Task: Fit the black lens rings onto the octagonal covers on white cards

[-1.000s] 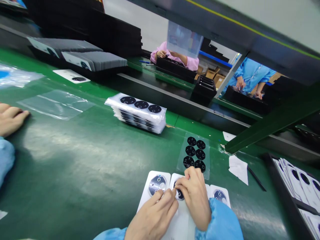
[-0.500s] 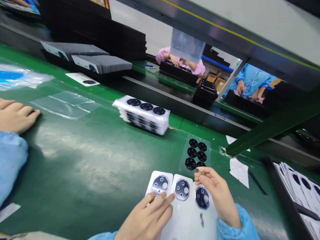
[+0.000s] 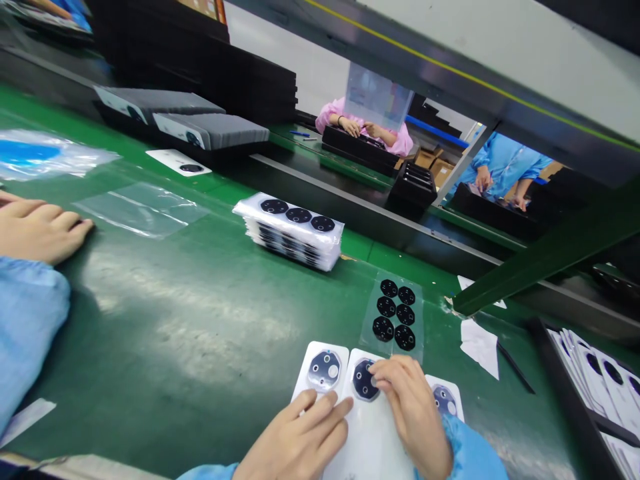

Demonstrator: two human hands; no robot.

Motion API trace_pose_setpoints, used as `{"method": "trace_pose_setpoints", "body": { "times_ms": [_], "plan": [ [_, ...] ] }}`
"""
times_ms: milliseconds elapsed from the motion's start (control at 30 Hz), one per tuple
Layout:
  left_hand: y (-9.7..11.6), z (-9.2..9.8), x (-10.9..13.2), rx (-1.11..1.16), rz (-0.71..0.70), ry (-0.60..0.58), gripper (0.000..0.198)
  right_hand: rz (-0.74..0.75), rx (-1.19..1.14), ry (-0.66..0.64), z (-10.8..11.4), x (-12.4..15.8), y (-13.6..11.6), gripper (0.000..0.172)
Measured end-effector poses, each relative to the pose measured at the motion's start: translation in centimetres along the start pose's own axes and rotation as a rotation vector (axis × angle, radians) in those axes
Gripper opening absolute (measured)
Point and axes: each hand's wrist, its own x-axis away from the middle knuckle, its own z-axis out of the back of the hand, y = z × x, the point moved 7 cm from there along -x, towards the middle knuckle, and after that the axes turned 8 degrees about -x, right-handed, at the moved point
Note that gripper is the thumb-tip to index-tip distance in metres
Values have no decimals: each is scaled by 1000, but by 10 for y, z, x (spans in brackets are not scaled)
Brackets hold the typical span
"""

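Note:
White rounded panels with black many-sided discs lie before me at the bottom of the head view. My left hand (image 3: 303, 437) rests with fingers stretched out over the left panel (image 3: 306, 360) and the edge of the middle panel (image 3: 365, 427). My right hand (image 3: 413, 407) is over the middle panel, thumb and fingertips pinched at the right edge of its black disc (image 3: 363, 380). What lies between those fingertips is hidden. The right panel (image 3: 453, 385) shows partly past my right wrist and sleeve.
Behind the panels lies a clear sheet of black discs (image 3: 395, 313). Farther back stands a stack of wrapped panels (image 3: 295, 233). A co-worker's hand (image 3: 43, 230) rests at left near a clear bag (image 3: 143, 208). At right are a paper scrap (image 3: 479, 347), a black stick (image 3: 515, 367) and a black tray (image 3: 565, 387).
My right hand has moved left and down from near the disc sheet to the middle panel's disc. The right panel now sits farther right, apart from the middle one. My left hand stays about where it was.

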Motion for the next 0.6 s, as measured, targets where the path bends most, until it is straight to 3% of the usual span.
{"method": "trace_pose_setpoints", "body": {
  "times_ms": [100, 233, 600],
  "plan": [
    [5, -6, 0, -12, -32, -17, 43, 201, 206, -28, -4, 6, -12, 24],
    [4, -6, -2, -22, -26, -19, 43, 367, 261, -13, -4, 3, -28, 26],
    [2, -3, -1, -13, -24, -27, 40, 393, 267, -35, -8, 1, -28, 25]
  ]
}}
